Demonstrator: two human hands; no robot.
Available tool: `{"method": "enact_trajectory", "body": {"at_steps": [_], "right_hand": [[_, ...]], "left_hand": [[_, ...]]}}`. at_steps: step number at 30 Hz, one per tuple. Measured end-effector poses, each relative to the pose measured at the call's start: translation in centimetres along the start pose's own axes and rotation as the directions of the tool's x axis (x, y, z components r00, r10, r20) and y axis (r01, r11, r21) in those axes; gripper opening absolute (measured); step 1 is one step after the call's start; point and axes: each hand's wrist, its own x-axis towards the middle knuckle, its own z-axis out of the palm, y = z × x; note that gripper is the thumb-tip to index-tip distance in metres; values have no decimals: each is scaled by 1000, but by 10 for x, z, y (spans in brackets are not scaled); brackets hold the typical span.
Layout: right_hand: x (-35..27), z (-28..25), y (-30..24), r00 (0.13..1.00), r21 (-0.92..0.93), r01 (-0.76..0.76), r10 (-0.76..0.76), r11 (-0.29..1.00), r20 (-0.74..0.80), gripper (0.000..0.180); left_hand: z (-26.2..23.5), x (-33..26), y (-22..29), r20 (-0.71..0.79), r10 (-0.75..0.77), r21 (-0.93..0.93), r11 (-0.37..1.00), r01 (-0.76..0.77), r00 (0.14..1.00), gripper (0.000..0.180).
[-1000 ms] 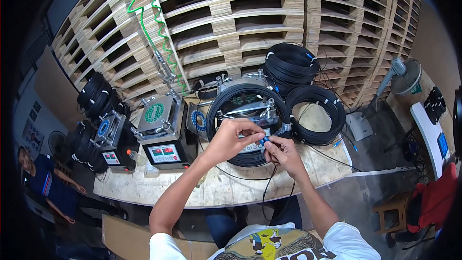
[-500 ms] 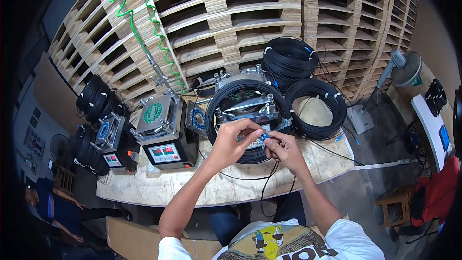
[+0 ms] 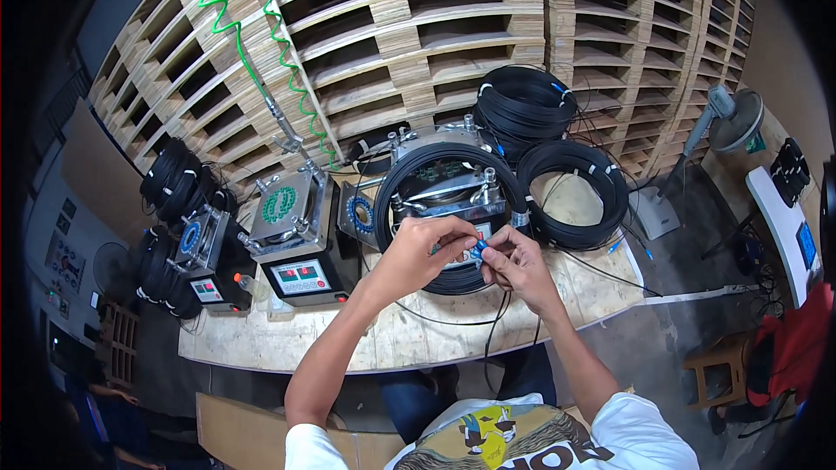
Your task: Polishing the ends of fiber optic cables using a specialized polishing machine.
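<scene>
My left hand (image 3: 420,254) and my right hand (image 3: 520,270) meet over the bench, both closed in pinches on a small blue fibre-optic connector (image 3: 478,248). Fingers cover part of the connector. Black cable (image 3: 499,322) hangs in a loop below my right hand, past the bench's front edge. Just behind my hands, a large coil of black cable (image 3: 385,194) rests against a metal-topped polishing machine (image 3: 448,134), whose front is partly hidden by the coil and my fingers.
Two more machines, one with a green-ringed plate (image 3: 279,204) and one with a blue ring (image 3: 189,237), stand left on the wooden bench (image 3: 575,290). Black cable coils (image 3: 570,158) lie right. Behind rise wooden pallets (image 3: 470,35). A person in red (image 3: 797,339) is at far right.
My hands stay together at nearly the same place, with the fingers slightly shifted around the blue connector. At lower left, another person has moved lower, toward the picture's edge.
</scene>
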Motion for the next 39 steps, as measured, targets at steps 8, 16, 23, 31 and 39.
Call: {"method": "enact_trajectory", "body": {"at_steps": [8, 16, 23, 31, 39], "right_hand": [[-2, -1, 10, 998, 6, 18, -18, 1000, -56, 21], [-1, -1, 8, 996, 4, 30, -30, 1000, -87, 22], [0, -8, 15, 996, -21, 39, -41, 999, -76, 26], [3, -2, 14, 999, -48, 34, -34, 998, 10, 27], [2, 1, 12, 998, 24, 35, -34, 999, -53, 20]], "left_hand": [[16, -9, -7, -118, -65, -35, 998, 61, 991, 10], [26, -9, -11, -221, -25, 52, 998, 37, 975, 14], [22, -14, -21, -257, -137, -213, 974, 83, 957, 14], [12, -9, -16, -91, -17, -53, 999, 13, 996, 13], [11, -14, -18, -54, -42, -104, 994, 36, 998, 14]]}}
